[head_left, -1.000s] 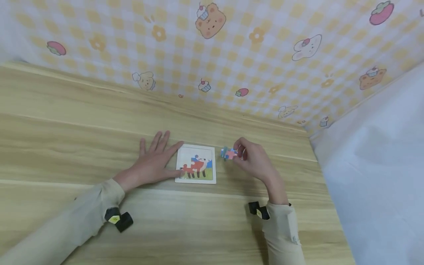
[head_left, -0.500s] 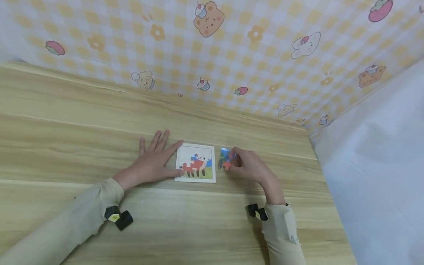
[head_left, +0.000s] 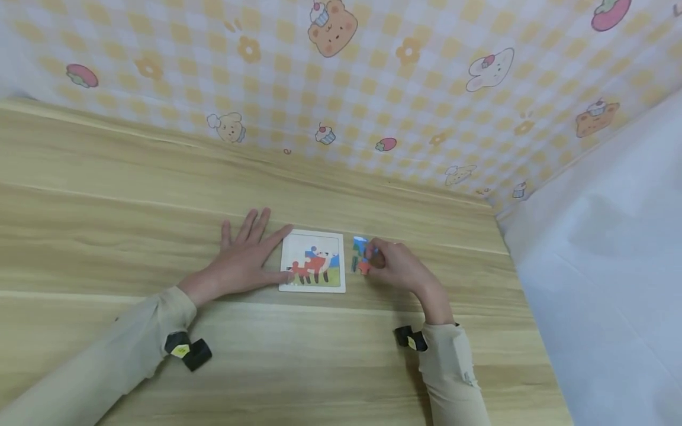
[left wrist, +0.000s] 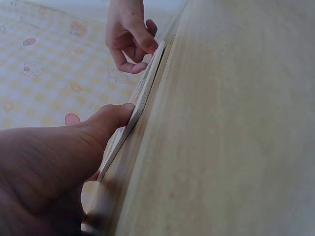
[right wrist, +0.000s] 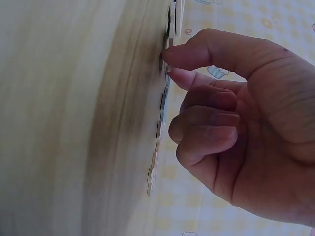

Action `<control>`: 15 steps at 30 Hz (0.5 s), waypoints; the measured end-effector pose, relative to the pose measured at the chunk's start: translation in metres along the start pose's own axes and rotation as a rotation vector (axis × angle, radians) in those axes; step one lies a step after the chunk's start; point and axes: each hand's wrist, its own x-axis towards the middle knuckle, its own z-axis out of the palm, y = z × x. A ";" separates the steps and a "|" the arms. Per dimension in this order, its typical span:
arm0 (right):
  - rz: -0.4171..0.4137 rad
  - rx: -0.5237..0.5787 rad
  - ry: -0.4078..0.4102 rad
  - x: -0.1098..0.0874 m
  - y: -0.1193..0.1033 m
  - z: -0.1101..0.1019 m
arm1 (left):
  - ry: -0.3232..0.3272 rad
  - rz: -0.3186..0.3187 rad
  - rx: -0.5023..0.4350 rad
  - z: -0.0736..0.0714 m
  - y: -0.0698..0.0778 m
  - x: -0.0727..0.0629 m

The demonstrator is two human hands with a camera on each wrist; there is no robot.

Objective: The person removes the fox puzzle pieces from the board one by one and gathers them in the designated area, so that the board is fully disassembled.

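A square puzzle board (head_left: 311,289) with a white frame lies on the table, its picture showing part of a red animal with dark legs. My left hand (head_left: 234,263) is spread flat at its left side, thumb and forefinger touching the frame; the left wrist view shows the thumb (left wrist: 118,117) over the edge. Just right of the board, several colourful puzzle pieces (head_left: 360,244) lie close together. My right hand (head_left: 402,266) pinches one puzzle piece there between thumb and forefinger, mostly hidden by the fingers. In the right wrist view, the other fingers (right wrist: 209,120) are curled inward.
The wooden table (head_left: 298,361) ends at the right along a white sheet (head_left: 602,266). A yellow checked cloth (head_left: 373,106) with cartoon prints rises behind it. Black wrist cameras (head_left: 189,350) sit at both sleeves.
My right hand has lowered the pieces it held and turned them, so they lie beside the board's right edge. The left hand has stayed on the board.
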 end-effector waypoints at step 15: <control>0.025 0.013 -0.021 0.002 0.003 0.001 | -0.007 0.006 0.006 0.001 -0.001 0.001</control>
